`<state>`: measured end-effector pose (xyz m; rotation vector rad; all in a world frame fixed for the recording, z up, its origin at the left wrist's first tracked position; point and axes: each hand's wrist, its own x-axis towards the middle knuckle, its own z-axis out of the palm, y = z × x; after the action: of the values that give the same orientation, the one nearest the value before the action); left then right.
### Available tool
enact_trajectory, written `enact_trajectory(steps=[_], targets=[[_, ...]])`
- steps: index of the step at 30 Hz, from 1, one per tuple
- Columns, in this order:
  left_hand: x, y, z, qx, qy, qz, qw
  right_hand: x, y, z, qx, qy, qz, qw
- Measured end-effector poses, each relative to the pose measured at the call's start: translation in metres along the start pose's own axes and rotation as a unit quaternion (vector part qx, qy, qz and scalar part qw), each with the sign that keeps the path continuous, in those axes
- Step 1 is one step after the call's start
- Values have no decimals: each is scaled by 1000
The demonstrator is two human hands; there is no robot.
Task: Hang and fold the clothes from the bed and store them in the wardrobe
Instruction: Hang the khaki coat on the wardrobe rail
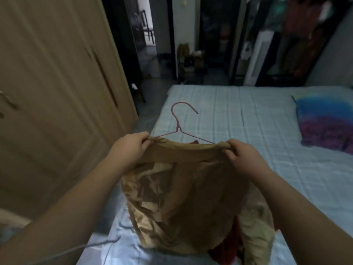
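A shiny golden-brown garment [183, 196] hangs between my hands over the near edge of the bed [248, 119]. My left hand [129, 148] pinches its top band at the left end, and my right hand [242, 157] pinches the right end. A pink wire hanger [179, 127] sits inside the top of the garment, with its hook and neck sticking up above the band. Red cloth [225, 243] shows beneath the garment's lower edge on the bed. The wooden wardrobe [53, 96] stands at the left with its doors closed.
A blue and purple pillow [324, 123] lies at the right side of the bed. A narrow strip of floor [150, 96] runs between wardrobe and bed toward an open doorway [150, 35]. Dark racks with hanging clothes [298, 41] stand beyond the bed.
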<state>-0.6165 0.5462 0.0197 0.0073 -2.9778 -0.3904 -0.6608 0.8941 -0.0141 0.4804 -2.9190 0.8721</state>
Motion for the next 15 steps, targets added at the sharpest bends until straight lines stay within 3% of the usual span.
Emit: enact_trajectory(steps=[4,10,15], targets=[[-9,-9,-88,20,68,-14,997,48,-64,-47,-4,-7,-91,996],[-37,-16,-233,73,260,-51,962,87,-209,-118,-2,53,-204,978],[-98,-25,-331,150,321,-72,932,70,-343,-145,-21,94,-318,943]])
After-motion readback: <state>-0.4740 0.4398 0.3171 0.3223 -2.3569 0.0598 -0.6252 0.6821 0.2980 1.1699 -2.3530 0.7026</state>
